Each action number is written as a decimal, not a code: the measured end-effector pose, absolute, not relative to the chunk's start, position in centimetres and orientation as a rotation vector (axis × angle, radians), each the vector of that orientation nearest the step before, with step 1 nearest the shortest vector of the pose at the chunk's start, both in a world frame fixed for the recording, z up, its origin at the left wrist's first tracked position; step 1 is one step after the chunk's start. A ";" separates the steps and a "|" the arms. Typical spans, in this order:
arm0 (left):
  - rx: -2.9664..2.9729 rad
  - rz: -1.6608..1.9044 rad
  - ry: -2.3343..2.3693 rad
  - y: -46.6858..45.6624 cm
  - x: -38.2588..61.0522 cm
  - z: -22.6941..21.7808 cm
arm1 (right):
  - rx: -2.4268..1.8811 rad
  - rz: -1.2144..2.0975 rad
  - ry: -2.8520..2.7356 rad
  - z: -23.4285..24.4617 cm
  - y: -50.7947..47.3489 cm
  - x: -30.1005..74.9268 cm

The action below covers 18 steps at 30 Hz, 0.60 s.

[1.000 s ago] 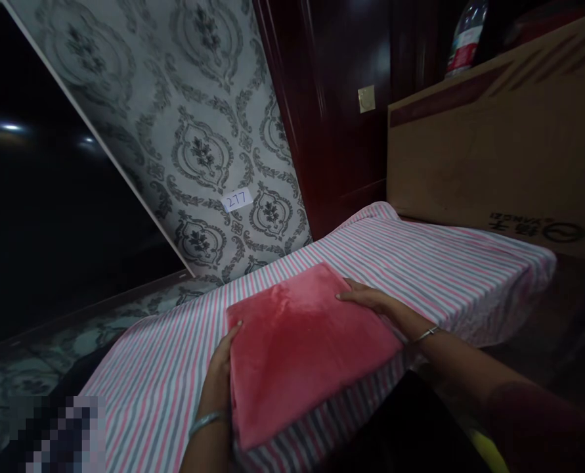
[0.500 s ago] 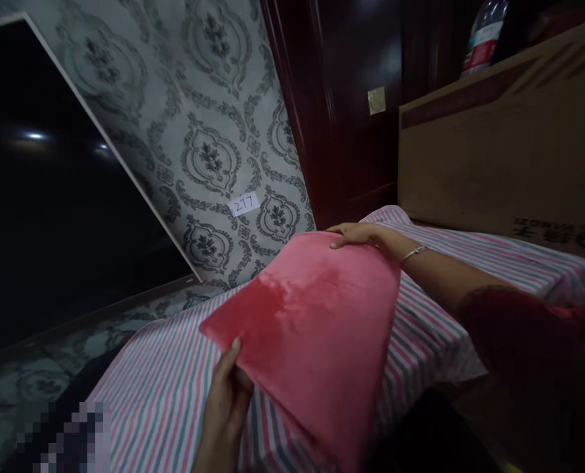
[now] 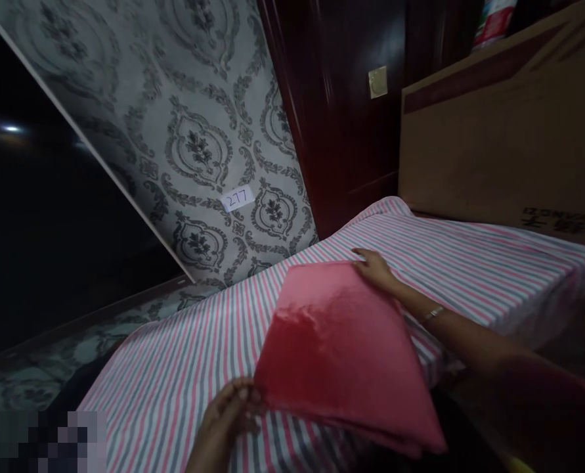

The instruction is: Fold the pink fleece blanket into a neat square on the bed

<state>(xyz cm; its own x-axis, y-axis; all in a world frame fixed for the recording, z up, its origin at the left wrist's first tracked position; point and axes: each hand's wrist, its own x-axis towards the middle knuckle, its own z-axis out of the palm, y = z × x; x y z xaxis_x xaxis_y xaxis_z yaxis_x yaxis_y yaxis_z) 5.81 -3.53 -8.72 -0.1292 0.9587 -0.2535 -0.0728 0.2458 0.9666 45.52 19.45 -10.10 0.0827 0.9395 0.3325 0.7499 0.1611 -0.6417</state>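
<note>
A folded pink cloth (image 3: pixel 351 341) with a velvety nap lies slanted over the near edge of a striped bedsheet (image 3: pixel 198 341). Its near left part looks darker red, where the nap is brushed another way. My left hand (image 3: pixel 228 410) has its fingertips pinched at the cloth's near left corner. At the far right corner, my right hand (image 3: pixel 378 270) holds the edge, its thumb on top and one finger stretched past the edge; its other fingers are mostly hidden. A thin bracelet circles my right wrist.
A large dark screen (image 3: pixel 65 197) stands on the left before patterned wallpaper (image 3: pixel 198 148). A paper label (image 3: pixel 238 198) reads 277. Behind the bed are dark red wood panelling (image 3: pixel 341 131) and a big cardboard box (image 3: pixel 499 144), with a bottle (image 3: pixel 494 23) at its upper edge.
The cloth has come down and turned, lying lower and more to the right. Both hands have moved lower with it. The view has shifted slightly.
</note>
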 end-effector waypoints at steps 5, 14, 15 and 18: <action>1.146 1.241 1.558 5.9 6.1 -6.2 | -1.471 0.526 -1.184 -14.7 13.7 49.4; 1.304 0.982 1.445 14.3 10.7 -7.6 | -1.012 1.209 -0.792 -18.5 7.3 48.7; 1.318 0.995 1.440 14.7 11.0 -7.4 | -1.021 1.225 -0.792 -18.4 7.3 48.7; 1.362 0.997 1.391 16.5 12.3 -6.2 | -1.028 1.246 -0.834 -17.9 7.6 48.8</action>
<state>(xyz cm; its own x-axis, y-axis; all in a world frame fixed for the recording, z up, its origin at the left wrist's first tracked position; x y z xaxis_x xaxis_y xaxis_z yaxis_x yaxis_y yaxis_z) 12.31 16.53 -6.21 0.0337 0.9969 -0.0712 0.2528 0.0604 0.9656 48.80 7.57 -17.88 0.1531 0.9875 -0.0375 -0.3417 0.0173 -0.9396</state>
